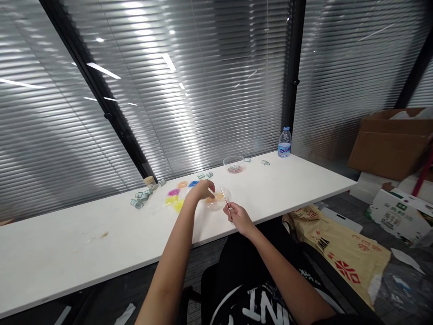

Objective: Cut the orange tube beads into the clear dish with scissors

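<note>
White table (287, 185), clear dish (214, 206) near its edge, slatted blinds (209, 99) behind.

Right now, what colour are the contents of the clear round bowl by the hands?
Light orange contents; best in head view.

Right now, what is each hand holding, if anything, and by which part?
The right hand grips a slim tool by its near end. Whether the left hand holds anything cannot be told.
</note>
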Tool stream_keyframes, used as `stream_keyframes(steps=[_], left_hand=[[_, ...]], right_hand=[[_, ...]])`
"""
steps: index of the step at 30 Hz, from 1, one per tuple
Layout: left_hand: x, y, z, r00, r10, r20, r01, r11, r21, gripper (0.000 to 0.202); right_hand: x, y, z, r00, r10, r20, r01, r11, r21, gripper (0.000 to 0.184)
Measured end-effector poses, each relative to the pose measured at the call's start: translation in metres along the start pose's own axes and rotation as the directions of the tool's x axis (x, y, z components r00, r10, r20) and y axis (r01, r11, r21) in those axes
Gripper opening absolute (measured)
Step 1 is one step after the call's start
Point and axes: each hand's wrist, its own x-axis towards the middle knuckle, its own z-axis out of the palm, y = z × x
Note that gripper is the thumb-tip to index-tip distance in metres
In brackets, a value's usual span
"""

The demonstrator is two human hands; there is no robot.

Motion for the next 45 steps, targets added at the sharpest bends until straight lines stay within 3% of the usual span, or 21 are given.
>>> stream_keyframes(steps=[9, 14, 22, 27, 38, 45], left_hand=[[0.022, 0.035, 0.022, 0.991, -0.054, 0.126, 0.049, 0.998, 0.045, 0.029], [0.023, 0.030, 0.021, 0.989, -0.071, 0.127, 0.068, 0.997, 0.025, 0.028], [0.004, 0.002, -0.003, 0.998, -0.011, 0.069, 0.018, 0.995, -0.103, 0.029], [-0.005, -0.005, -0.011, 0.999, -0.003, 0.052, 0.008, 0.995, -0.099, 0.028], [0.026, 0.023, 0.008, 0.995, -0.093, 0.042, 0.090, 0.994, 0.069, 0.030], [0.028, 0.023, 0.019, 0.989, -0.141, 0.053, 0.134, 0.985, 0.109, 0.030]], right_hand=[[0.002, 0.001, -0.001, 1.000, -0.004, 0.002, 0.004, 0.999, 0.037, 0.026], [0.003, 0.000, -0.001, 1.000, -0.005, 0.008, 0.004, 0.998, 0.060, 0.027], [0.003, -0.001, -0.004, 1.000, -0.006, 0.012, 0.005, 0.996, 0.092, 0.026], [0.004, 0.000, -0.004, 1.000, -0.002, 0.007, 0.001, 0.995, 0.104, 0.027], [0.004, 0.001, -0.004, 1.000, -0.003, 0.006, 0.002, 0.994, 0.109, 0.027], [0.004, 0.000, -0.004, 1.000, -0.001, 0.003, 0.001, 0.995, 0.098, 0.028]])
